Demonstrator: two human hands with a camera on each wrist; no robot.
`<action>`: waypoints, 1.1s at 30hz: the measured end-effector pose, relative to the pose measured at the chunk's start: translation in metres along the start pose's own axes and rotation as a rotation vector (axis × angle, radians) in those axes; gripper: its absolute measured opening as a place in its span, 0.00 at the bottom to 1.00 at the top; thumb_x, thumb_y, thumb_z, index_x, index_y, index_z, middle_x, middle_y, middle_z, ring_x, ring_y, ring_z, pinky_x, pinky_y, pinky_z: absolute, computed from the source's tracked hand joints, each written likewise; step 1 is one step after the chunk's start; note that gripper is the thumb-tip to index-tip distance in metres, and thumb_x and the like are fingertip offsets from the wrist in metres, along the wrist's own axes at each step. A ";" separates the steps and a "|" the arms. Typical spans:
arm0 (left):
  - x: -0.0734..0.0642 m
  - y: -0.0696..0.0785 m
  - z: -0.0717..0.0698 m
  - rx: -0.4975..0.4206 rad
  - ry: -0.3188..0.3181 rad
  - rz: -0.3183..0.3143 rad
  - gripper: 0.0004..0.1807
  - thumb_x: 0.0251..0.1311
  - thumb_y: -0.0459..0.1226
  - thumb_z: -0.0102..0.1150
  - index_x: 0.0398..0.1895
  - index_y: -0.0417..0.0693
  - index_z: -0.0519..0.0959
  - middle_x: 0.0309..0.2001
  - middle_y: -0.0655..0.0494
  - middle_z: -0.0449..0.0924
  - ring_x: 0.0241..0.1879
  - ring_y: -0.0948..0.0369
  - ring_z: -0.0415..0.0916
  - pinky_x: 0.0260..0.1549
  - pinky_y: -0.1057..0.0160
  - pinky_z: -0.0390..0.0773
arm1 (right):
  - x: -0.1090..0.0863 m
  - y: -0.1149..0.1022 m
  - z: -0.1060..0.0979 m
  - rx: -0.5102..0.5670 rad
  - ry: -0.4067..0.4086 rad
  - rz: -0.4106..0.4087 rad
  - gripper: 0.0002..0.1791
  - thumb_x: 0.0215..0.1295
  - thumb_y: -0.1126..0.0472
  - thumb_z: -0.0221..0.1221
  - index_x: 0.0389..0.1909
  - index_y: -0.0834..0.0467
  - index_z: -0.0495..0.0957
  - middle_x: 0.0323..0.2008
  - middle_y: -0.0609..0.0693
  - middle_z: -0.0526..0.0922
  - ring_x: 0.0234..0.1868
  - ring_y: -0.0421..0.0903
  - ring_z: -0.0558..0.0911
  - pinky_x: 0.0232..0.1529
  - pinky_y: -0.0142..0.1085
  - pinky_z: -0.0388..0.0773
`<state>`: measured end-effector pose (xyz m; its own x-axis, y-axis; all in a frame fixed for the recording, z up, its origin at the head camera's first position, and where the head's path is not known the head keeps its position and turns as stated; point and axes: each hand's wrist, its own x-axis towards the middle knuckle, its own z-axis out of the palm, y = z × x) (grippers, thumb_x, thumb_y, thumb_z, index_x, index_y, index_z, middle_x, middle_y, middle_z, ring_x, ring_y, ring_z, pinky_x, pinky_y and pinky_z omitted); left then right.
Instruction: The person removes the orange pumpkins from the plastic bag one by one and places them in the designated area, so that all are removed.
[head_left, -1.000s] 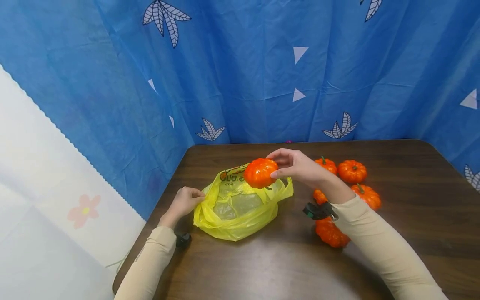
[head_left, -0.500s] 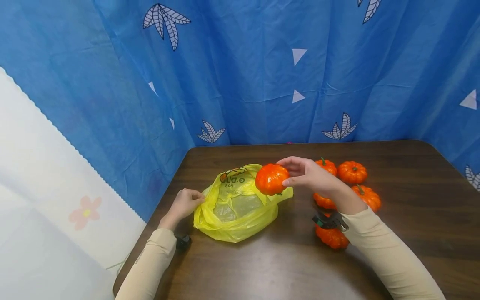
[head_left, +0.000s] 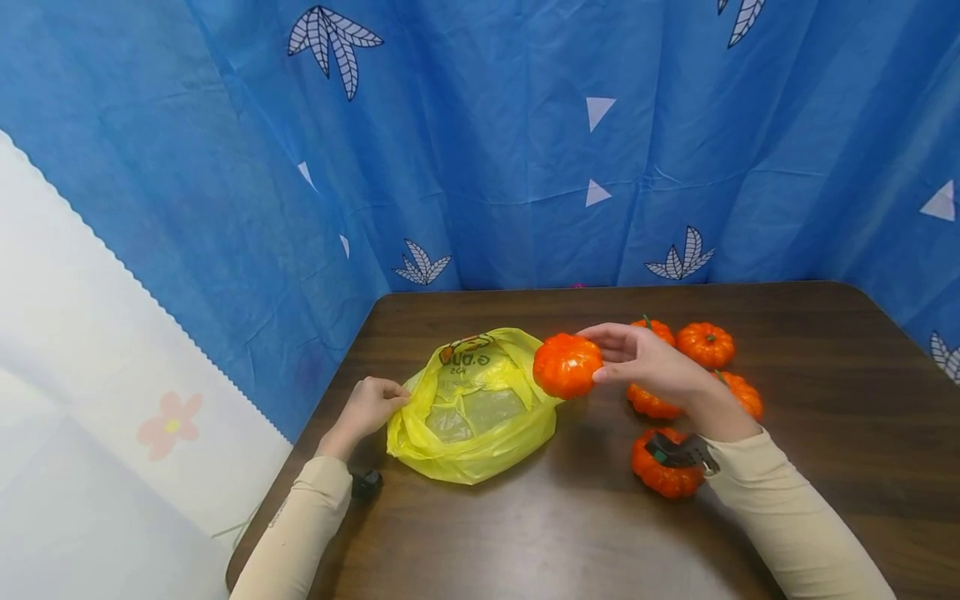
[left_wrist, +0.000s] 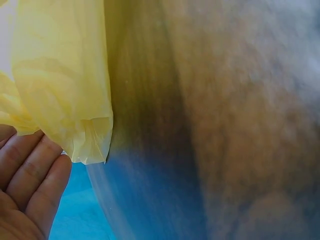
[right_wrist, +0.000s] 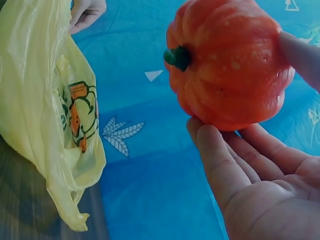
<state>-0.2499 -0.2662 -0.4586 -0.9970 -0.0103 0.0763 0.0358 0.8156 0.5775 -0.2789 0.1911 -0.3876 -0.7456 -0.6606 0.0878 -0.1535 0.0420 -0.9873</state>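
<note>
My right hand grips a small glossy orange pumpkin between thumb and fingers, in the air at the right edge of the yellow plastic bag. In the right wrist view the pumpkin shows its green stem, with fingers under it and the thumb on its far side. At the bag's left rim, my left hand pinches the plastic. Its fingers lie beside the bag in the left wrist view, where the pinch itself is mostly out of sight. The bag's mouth gapes upward, showing a pale, see-through inside.
Several more pumpkins stand on the brown wooden table to the right: one at the back, one nearer, others partly behind my right arm. A blue curtain hangs behind the table. White cloth covers the left side.
My right hand has moved right and a little nearer with the pumpkin, from above the bag's mouth to its right edge. The left hand and the bag have stayed nearly still.
</note>
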 end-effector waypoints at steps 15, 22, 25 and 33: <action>0.000 -0.001 0.000 -0.005 0.002 0.012 0.07 0.62 0.35 0.65 0.36 0.42 0.89 0.39 0.48 0.89 0.41 0.53 0.83 0.41 0.56 0.83 | -0.018 0.007 -0.021 0.027 -0.109 -0.083 0.23 0.70 0.70 0.54 0.64 0.59 0.67 0.55 0.49 0.83 0.50 0.46 0.84 0.50 0.38 0.85; -0.003 0.001 0.001 0.000 -0.005 0.000 0.08 0.62 0.36 0.65 0.37 0.41 0.89 0.40 0.47 0.89 0.42 0.52 0.83 0.42 0.54 0.84 | -0.022 0.011 -0.031 0.068 -0.160 -0.106 0.23 0.70 0.72 0.52 0.63 0.58 0.66 0.55 0.51 0.82 0.50 0.47 0.84 0.50 0.40 0.85; -0.004 0.001 0.002 -0.006 -0.003 -0.011 0.08 0.62 0.36 0.65 0.37 0.41 0.89 0.40 0.47 0.89 0.43 0.52 0.83 0.42 0.54 0.84 | -0.027 0.013 -0.035 0.053 -0.153 -0.094 0.23 0.69 0.72 0.53 0.64 0.57 0.66 0.56 0.50 0.81 0.51 0.47 0.84 0.50 0.41 0.85; -0.004 -0.001 0.003 -0.008 0.011 0.002 0.07 0.62 0.35 0.65 0.36 0.41 0.89 0.40 0.47 0.89 0.43 0.52 0.84 0.41 0.54 0.84 | -0.042 0.018 -0.048 0.010 -0.140 -0.090 0.24 0.70 0.70 0.52 0.65 0.53 0.66 0.59 0.47 0.80 0.52 0.48 0.83 0.50 0.41 0.84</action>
<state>-0.2457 -0.2651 -0.4618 -0.9962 -0.0146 0.0864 0.0387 0.8112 0.5834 -0.2818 0.2554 -0.4030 -0.6318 -0.7591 0.1569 -0.2083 -0.0287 -0.9776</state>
